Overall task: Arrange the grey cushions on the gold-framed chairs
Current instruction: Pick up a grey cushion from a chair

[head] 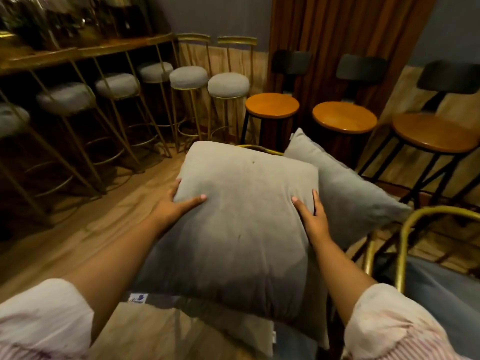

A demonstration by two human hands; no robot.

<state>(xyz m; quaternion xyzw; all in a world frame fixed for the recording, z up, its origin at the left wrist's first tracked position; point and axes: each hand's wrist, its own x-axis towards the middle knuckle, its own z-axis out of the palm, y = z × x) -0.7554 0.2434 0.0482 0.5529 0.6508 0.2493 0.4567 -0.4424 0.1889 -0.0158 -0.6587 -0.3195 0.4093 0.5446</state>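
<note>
The front grey cushion (241, 216), soft and judged light, is gripped at its two side edges by the left hand (179, 203) and right hand (311, 216) above a gold-framed chair (259, 148), overlapping a second cushion (350, 188).

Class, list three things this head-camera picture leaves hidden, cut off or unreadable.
1. Head view: the gold-framed chair under the front cushion; only a strip of its frame shows.
2. Head view: the rear cushion, partly hidden by the front one.
3. Head view: the white label at the cushion's corner; print too small to read.
</note>
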